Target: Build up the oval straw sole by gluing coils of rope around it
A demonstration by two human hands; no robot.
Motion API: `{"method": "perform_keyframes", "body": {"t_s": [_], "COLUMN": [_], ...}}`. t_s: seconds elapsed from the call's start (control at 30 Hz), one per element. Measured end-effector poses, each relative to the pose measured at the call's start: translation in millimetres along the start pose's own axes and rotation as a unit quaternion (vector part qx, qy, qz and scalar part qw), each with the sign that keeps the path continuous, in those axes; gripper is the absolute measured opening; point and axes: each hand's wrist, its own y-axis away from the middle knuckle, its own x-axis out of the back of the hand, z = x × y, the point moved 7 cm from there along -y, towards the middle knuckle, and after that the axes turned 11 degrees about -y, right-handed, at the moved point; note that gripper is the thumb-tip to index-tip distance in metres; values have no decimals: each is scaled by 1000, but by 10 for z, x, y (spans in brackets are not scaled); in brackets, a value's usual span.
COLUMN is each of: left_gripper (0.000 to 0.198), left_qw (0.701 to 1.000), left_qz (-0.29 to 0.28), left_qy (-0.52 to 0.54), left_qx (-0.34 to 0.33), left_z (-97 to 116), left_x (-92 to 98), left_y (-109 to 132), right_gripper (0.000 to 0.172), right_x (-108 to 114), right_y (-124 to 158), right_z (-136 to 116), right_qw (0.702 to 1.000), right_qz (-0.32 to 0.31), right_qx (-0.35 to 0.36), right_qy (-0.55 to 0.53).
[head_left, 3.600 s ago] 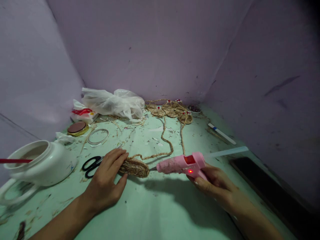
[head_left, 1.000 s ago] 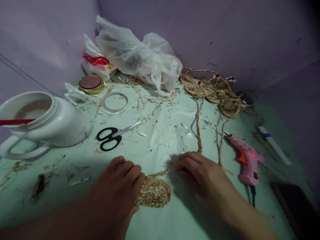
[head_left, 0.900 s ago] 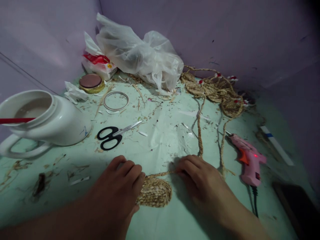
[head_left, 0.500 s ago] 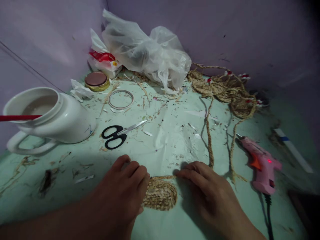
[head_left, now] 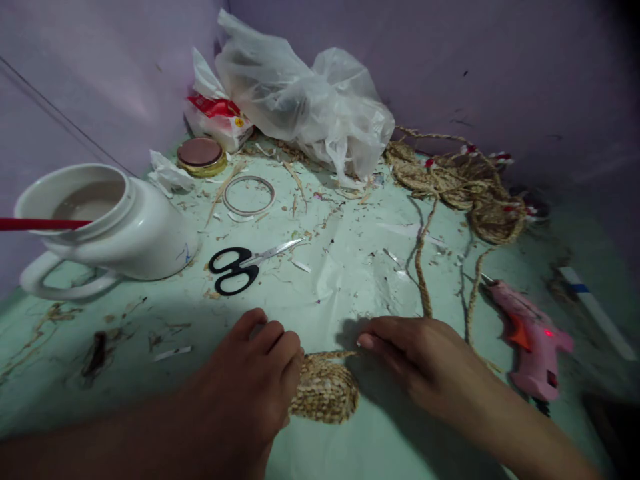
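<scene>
A small oval coil of braided straw [head_left: 325,395] lies flat on the pale green table cover [head_left: 330,267]. My left hand [head_left: 255,387] presses its left edge with bent fingers held together. My right hand [head_left: 420,363] rests on the table just right of the coil, fingertips at the braid where it joins the coil's top. The loose braided straw rope [head_left: 423,273] runs from under that hand back to a tangled pile of braid [head_left: 465,187]. A pink glue gun [head_left: 530,337] lies on its side right of my right hand, red light on.
Black-handled scissors [head_left: 240,267] lie beyond my left hand. A white jug [head_left: 115,230] with a red stick across its mouth lies at left. A clear plastic bag [head_left: 310,107], a gold-rimmed tin [head_left: 201,155] and a ring [head_left: 249,195] sit at the back. Purple walls enclose the corner.
The glue gun, earlier held in my right hand at the coil, now lies on the table. My right hand has come to the braid beside the coil. The view has tilted down and drifted left.
</scene>
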Motion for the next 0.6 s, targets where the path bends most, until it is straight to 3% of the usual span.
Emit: {"method": "perform_keyframes", "body": {"t_s": [0.13,0.3,0.47,0.6], "left_gripper": [19,19,23,24], "left_qw": [1000,1000,998,997], "left_qz": [-3,7,65,72], "left_qy": [26,-6,3,15], "left_qx": [1,-13,3,32], "left_z": [-15,-39,-60,-82], "left_x": [-21,-152,-224,-232], "left_y": [-25,-77,-99,-104], "right_gripper": [25,21,21,30], "right_x": [-75,-176,-166,-173], "right_y": [-105,-143,-204,-261], "right_z": [87,144,110,108], "right_qw": [991,946,955,967], "right_qz": [-87,-187,-195,-174], "right_qx": [-43,-110,-117,-125], "right_qy": [-92,-241,-188,-140]}}
